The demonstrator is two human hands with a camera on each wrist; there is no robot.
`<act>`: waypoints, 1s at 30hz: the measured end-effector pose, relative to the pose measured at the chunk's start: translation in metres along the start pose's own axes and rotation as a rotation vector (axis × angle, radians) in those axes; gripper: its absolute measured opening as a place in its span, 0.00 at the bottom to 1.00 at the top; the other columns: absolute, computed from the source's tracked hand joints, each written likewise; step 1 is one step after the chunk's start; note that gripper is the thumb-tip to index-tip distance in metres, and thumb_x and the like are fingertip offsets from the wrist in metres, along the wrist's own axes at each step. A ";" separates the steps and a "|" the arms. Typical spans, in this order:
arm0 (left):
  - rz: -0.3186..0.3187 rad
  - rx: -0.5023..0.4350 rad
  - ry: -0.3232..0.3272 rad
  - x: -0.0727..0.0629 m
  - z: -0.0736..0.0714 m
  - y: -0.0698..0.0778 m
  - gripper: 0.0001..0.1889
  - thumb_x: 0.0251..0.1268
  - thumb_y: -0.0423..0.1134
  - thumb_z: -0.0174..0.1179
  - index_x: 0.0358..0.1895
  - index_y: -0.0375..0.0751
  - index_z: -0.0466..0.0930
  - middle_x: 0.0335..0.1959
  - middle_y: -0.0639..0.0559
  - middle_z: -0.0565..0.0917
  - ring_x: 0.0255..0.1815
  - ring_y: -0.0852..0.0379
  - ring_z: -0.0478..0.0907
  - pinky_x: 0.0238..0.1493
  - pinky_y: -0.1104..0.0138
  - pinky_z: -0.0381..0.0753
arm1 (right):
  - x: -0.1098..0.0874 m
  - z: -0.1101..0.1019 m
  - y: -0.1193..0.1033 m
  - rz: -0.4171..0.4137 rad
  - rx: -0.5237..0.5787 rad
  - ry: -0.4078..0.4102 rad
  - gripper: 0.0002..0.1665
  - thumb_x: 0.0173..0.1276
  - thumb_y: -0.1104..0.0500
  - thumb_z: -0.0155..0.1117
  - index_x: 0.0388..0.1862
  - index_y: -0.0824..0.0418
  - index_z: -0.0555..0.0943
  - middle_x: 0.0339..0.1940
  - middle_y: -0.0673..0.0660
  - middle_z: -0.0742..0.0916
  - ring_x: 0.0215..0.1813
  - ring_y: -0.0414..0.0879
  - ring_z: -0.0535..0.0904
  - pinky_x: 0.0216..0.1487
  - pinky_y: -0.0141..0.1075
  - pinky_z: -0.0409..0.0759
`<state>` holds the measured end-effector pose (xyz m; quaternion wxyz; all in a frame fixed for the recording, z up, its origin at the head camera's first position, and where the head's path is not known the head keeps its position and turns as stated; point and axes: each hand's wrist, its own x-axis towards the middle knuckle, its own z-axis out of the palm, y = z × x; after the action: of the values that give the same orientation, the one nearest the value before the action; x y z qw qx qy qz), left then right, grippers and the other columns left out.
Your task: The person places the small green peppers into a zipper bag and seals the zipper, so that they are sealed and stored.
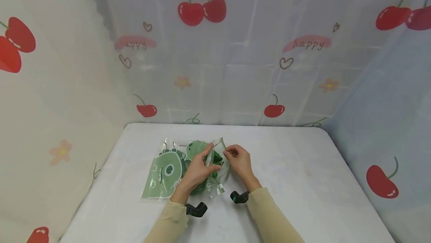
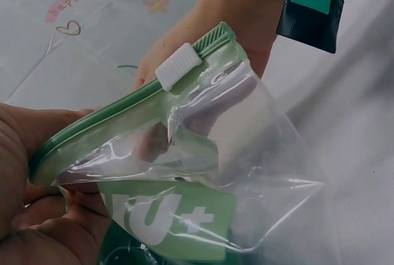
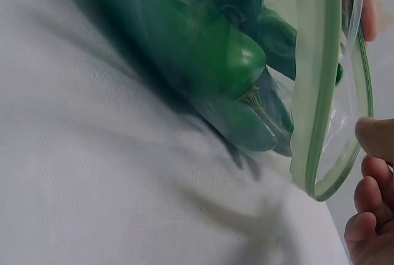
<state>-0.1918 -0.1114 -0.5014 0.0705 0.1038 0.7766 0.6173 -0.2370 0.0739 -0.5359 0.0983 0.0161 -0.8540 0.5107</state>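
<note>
A clear zip bag (image 1: 215, 190) with a green rim stands with its mouth spread between both hands. Green peppers (image 3: 203, 49) lie inside it, the stem of one showing in the right wrist view. A white slider (image 2: 178, 66) sits near one end of the green zip strip (image 2: 123, 108). My left hand (image 1: 196, 170) holds the bag's mouth on the left, thumb and forefinger spread apart. On the other side, my right hand (image 1: 240, 162) pinches the rim between thumb and fingertips. Part of the bag is hidden behind the left hand.
Left of the hands lies clear plastic packaging printed with a green one-eyed cartoon face (image 1: 165, 172). Beside it is a green dinosaur print (image 1: 195, 147). The white table (image 1: 296, 183) meets cherry-patterned curtains (image 1: 235, 78) at the back and sides.
</note>
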 end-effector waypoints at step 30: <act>-0.022 0.100 0.083 -0.007 0.016 0.000 0.35 0.67 0.39 0.69 0.77 0.46 0.69 0.34 0.41 0.87 0.27 0.62 0.80 0.26 0.70 0.79 | -0.029 -0.013 0.027 0.346 0.431 -0.284 0.23 0.73 0.63 0.62 0.65 0.69 0.77 0.41 0.63 0.90 0.30 0.44 0.85 0.31 0.36 0.87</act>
<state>-0.1818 -0.0985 -0.5056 0.0398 0.0730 0.8097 0.5809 -0.2098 0.0957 -0.5590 -0.1161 -0.0378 -0.7212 0.6819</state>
